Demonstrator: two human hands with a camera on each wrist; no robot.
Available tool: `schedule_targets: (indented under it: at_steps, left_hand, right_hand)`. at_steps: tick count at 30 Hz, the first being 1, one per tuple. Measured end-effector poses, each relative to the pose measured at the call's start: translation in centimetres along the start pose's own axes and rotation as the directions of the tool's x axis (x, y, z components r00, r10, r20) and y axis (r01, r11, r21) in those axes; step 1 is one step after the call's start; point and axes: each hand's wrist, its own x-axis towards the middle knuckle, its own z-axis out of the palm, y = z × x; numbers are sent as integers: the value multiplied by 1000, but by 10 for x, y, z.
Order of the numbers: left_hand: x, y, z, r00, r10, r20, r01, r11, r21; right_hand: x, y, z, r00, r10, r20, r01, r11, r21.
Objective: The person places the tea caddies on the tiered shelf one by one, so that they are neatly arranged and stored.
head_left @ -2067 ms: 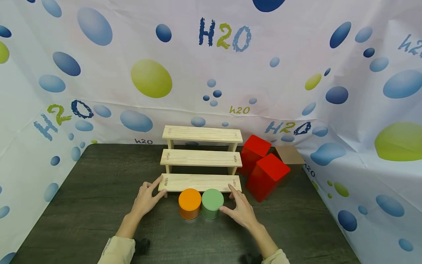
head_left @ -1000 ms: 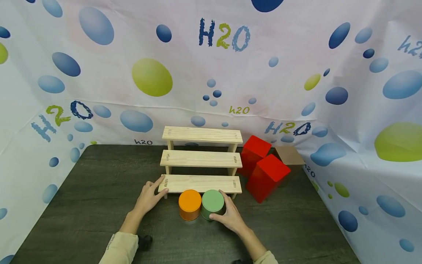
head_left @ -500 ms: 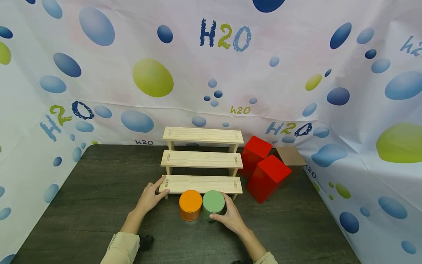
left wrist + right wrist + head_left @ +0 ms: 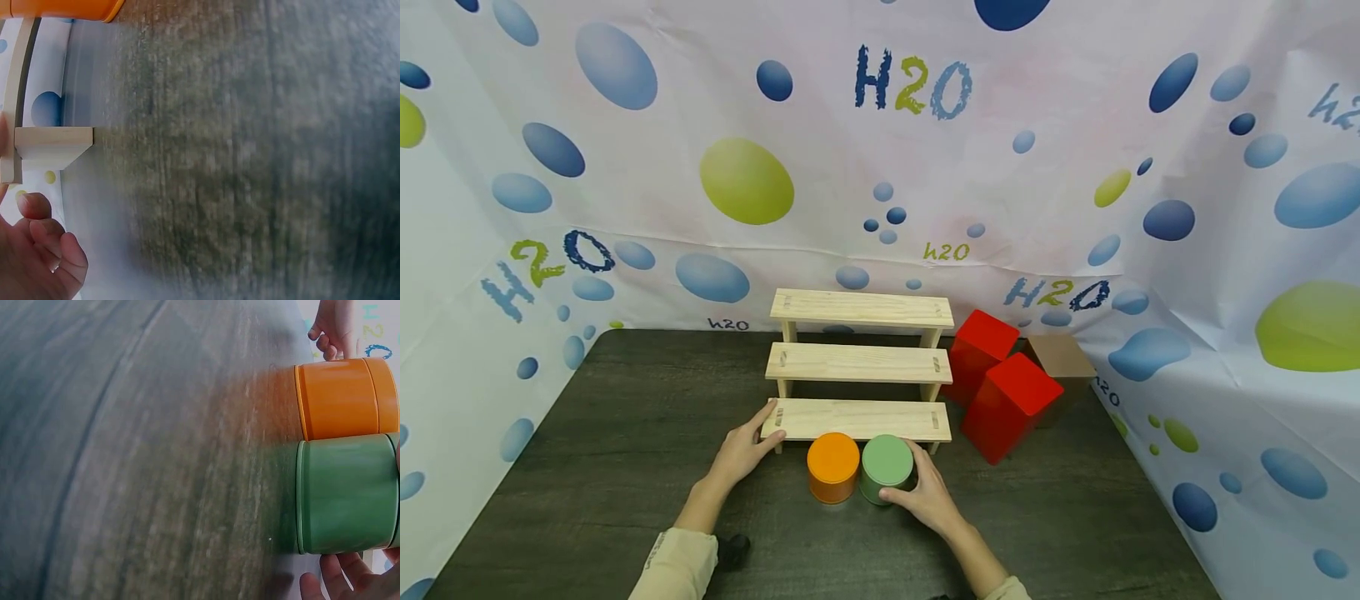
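A three-tier wooden step shelf (image 4: 859, 363) stands at the middle of the table. At the left end of its lowest step, my left hand (image 4: 737, 452) grips the board between thumb and index finger; the other fingers curl beside it in the left wrist view. My right hand (image 4: 925, 493) holds a round green tin (image 4: 887, 463) from its right side, thumb in front and fingers behind. Directly left of that tin is an orange tin (image 4: 832, 468) of similar size. Both tins stand upright in front of the lowest step, lids on.
Two red boxes (image 4: 1011, 408) and a brown cardboard box (image 4: 1060, 358) stand right of the shelf, close together. Behind the dark wooden table (image 4: 625, 433) hangs a white curtain (image 4: 850, 167) with blue and green spots and H2O lettering.
My right hand has moved left from the lowest step's right end and taken hold of the green tin. The left hand stays at the shelf's left end.
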Motion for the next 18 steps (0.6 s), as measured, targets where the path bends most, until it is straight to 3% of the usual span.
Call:
schedule_targets:
  at_steps: [18]
  left_hand:
    - [-1, -1, 1, 1000, -23, -1, 23, 1000, -20]
  right_hand:
    - [-1, -12, -19, 999, 22, -46, -22, 1000, 4]
